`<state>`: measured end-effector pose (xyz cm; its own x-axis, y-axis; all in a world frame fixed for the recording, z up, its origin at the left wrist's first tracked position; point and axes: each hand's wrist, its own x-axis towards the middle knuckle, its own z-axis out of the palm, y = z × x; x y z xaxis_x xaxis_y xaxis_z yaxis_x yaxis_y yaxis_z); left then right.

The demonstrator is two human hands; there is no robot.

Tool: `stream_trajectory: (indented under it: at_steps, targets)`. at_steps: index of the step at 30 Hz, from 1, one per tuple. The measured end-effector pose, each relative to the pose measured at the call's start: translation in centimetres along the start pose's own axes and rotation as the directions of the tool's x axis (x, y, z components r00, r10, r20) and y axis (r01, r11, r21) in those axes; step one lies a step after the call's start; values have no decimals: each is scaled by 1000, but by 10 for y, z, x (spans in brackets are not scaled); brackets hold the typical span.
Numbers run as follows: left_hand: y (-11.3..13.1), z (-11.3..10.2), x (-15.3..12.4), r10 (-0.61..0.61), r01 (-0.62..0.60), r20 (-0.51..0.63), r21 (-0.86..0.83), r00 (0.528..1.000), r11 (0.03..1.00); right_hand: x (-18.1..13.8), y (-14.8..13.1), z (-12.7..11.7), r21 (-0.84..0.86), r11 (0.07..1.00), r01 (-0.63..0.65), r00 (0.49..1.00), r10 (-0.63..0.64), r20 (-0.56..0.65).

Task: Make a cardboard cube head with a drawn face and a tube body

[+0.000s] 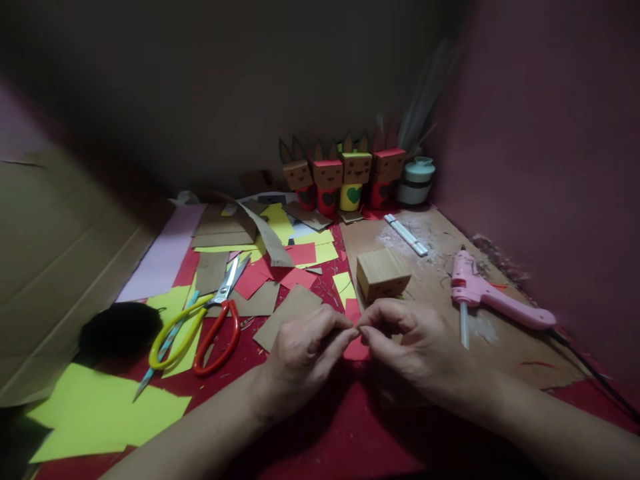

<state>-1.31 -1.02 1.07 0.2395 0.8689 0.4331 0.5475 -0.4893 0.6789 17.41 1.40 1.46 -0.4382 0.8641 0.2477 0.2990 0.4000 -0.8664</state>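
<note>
My left hand point(313, 343) and my right hand point(407, 340) meet low over the red table, thumb and forefinger of each pinched together. Their fingertips nearly touch around something tiny and brownish that I cannot make out. Just beyond my right hand sits a small cardboard box point(383, 272) with dark marks on its near side. Red paper point(356, 348) lies beneath the fingertips, and a piece of brown cardboard point(286, 313) is beside my left hand.
Yellow-and-red-handled scissors point(216, 327), a pencil point(145, 381), black yarn point(120, 330) and yellow paper point(107, 413) lie left. A pink glue gun point(493, 297) with a cord rests right, white markers point(406, 235) nearer the middle. Several cardboard figures point(354, 170) and a pale green jar point(417, 181) stand behind.
</note>
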Motion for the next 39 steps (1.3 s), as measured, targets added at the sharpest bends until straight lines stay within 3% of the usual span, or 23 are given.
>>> stream_trajectory:
  at_steps: [4,10,12,17,23,28,33,35,39]
  targets:
    - [5,0,4,-204,202,17,-258,979,945,-1,-1,-1,4,1000,20,1000,-20,-15]
    - [2,-1,6,-470,508,227,-572,853,644,0,-12,-6,128,992,-11,999,16,-40]
    - [-1,-1,7,-490,558,302,-624,818,547,1,-12,-6,159,987,0,998,11,-69]
    - [-6,-1,11,-477,581,392,-732,787,355,1,-6,-2,154,988,10,999,-3,-42]
    - [-4,1,10,-499,633,463,-733,733,249,-1,0,0,56,991,121,989,-116,-87]
    - [-9,3,8,-402,621,531,-773,746,129,-2,2,-1,-41,980,196,975,-199,-97]
    - [-9,2,10,-362,557,498,-827,788,73,-1,-9,-4,137,990,-28,999,23,39]
    - [-8,1,10,-345,532,485,-845,804,53,-3,-14,-3,161,987,13,998,-23,58]
    - [-6,1,12,-332,492,447,-868,831,64,-7,-16,3,80,986,149,987,-143,-70]
